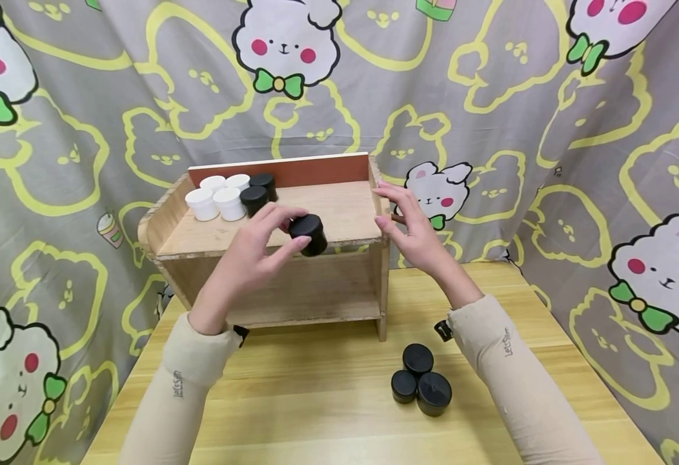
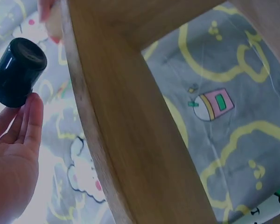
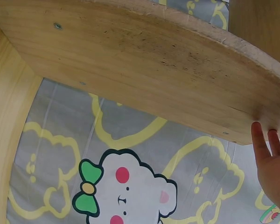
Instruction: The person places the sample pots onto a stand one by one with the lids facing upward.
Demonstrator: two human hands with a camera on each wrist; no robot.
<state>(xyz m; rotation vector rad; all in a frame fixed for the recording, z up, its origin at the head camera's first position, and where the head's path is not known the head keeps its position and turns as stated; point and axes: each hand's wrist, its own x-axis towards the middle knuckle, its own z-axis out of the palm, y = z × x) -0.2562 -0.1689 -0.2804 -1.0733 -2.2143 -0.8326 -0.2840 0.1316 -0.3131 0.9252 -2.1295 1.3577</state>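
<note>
My left hand [image 1: 249, 248] pinches a small black lidded jar [image 1: 308, 234] between thumb and fingers, just above the front edge of the wooden shelf's [image 1: 339, 200] top board. In the left wrist view, the same jar [image 2: 19, 72] is tilted in the fingers. On that board, at the left, several white jars [image 1: 230, 204] stand beside two black jars [image 1: 263, 187]. The fingertips of my right hand [image 1: 415, 229] touch the shelf's right side panel; in the right wrist view the fingers are extended against the wood [image 3: 177, 79].
Three black jars [image 1: 434, 394] of differing sizes stand grouped on the wooden table [image 1: 304, 400], in front and right of the shelf. The shelf has a lower board [image 1: 310, 300] and a reddish back strip [image 1: 322, 173]. A patterned grey curtain [image 1: 200, 97] hangs behind and at both sides.
</note>
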